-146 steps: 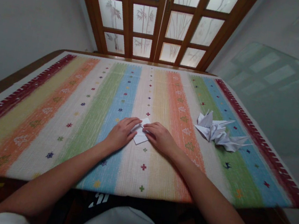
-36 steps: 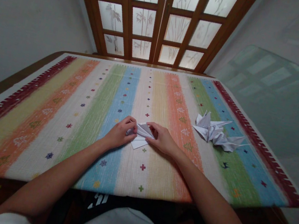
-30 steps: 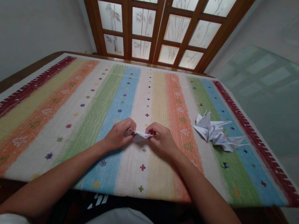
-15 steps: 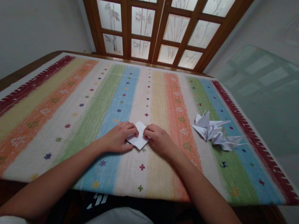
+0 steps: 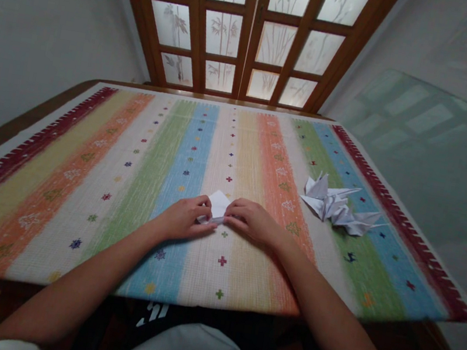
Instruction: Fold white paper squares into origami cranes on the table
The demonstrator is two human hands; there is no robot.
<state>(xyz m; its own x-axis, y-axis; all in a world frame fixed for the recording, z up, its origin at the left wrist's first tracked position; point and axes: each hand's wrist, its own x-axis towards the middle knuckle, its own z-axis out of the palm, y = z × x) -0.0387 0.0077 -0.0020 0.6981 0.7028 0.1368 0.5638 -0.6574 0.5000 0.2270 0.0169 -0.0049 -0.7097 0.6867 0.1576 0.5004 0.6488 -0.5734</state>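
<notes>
A bench [image 5: 25, 117] spreads across the view, most of its top under a striped cloth [image 5: 161, 154]. White cranes [image 5: 323, 203] sit bunched toward the right side, well apart from the hands. Near the middle, the left hand [image 5: 191, 216] is narrow, fingers and thumb closed about the paper's left side; the right hand [image 5: 245, 215] pinches its near right corner. The paper [image 5: 217, 204], smallest of all, lies on the cloth between them, its far point showing past the fingers. It should weigh almost nothing, stiffer along layered creases, limp at single flaps, and likely to tear or crumple at sharp corners. The side corners look the best hold: light fingertip pinches, thumbs along the near edge.
</notes>
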